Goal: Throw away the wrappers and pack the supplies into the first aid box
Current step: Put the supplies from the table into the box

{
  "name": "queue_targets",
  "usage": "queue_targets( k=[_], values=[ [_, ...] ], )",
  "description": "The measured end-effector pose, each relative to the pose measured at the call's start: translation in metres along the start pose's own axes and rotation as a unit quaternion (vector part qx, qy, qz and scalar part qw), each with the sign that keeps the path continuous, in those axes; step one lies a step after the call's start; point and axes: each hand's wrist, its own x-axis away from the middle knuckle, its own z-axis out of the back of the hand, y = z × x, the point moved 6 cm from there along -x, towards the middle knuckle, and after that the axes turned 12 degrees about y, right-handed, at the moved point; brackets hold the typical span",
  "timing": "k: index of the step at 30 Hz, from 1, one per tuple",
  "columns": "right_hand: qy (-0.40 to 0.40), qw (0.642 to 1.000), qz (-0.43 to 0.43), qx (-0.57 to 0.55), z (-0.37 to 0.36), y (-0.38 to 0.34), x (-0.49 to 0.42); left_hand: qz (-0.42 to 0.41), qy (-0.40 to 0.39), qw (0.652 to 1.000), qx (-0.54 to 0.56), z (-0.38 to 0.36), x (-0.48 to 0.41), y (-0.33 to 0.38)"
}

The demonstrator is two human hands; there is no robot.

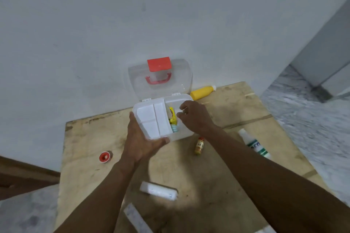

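Observation:
The white first aid box stands open at the far side of the wooden table, its clear lid with a red latch and handle leaning back against the wall. My left hand grips a white divided inner tray, held tilted over the box's left half. My right hand hovers over the box's right half with curled fingers; whether it holds anything I cannot tell. Yellow and teal packets show inside the box.
On the table lie a yellow bottle beside the box, a small amber bottle, a white bottle with green print, a red tape roll, a white roll and a flat strip. The table ends at a white wall.

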Motion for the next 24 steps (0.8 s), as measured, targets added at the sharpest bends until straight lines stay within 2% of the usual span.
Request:
queue_targets(
  k=[4,9,15,24],
  values=[
    [0.051,0.998,-0.027,-0.001,0.025,0.005,0.013,0.004,0.000,1.000,0.014,0.001,0.000,0.005],
    [0.116,0.987,-0.107,-0.016,0.043,0.026,0.012,-0.006,-0.035,0.999,0.008,0.005,0.001,0.000],
    [0.095,0.979,-0.181,-0.012,0.032,0.056,-0.030,0.021,-0.021,1.000,0.008,0.001,0.007,0.000],
    [0.103,0.938,-0.320,-0.086,0.008,0.096,-0.105,0.060,-0.013,0.998,0.002,-0.006,0.009,0.012]
  ],
)
